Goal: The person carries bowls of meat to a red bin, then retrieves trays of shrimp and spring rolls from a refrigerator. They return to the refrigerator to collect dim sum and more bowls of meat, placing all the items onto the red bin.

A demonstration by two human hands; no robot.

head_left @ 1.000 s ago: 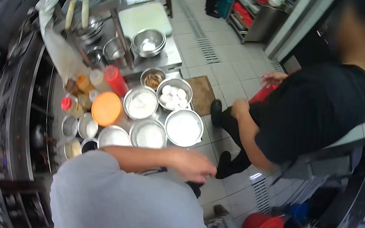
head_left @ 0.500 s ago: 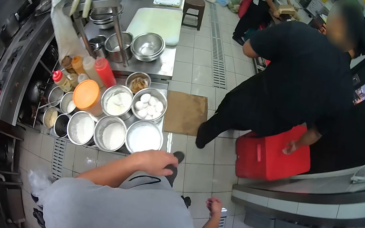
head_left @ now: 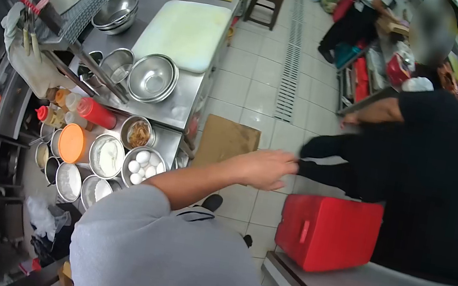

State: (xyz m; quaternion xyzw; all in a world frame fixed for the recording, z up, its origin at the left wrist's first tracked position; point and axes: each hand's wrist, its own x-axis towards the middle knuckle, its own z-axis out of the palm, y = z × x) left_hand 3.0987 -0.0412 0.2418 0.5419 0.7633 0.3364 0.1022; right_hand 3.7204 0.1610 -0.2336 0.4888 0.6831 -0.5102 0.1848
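Observation:
My left hand (head_left: 267, 169) is stretched out in front of me, over the tiled floor beside the brown mat (head_left: 228, 143). Its fingers are loosely bent with the thumb apart, and no object shows in it. My right hand is out of view. Left of my forearm stand a steel bowl of white eggs (head_left: 144, 166), a bowl of white powder (head_left: 107, 156) and a small bowl of brown pieces (head_left: 139, 133). My sleeve hides part of the front row of bowls.
A red box (head_left: 327, 233) sits at right, close to a co-worker in black (head_left: 448, 160). Behind the bowls are a red squeeze bottle (head_left: 97, 113), stacked steel bowls (head_left: 153, 78) and a white cutting board (head_left: 183, 34). A brown stool (head_left: 265, 5) stands farther off.
My left hand has moved forward and right, away from my body. My right hand has left the view. The co-worker's hand is no longer by the red box. The view has shifted.

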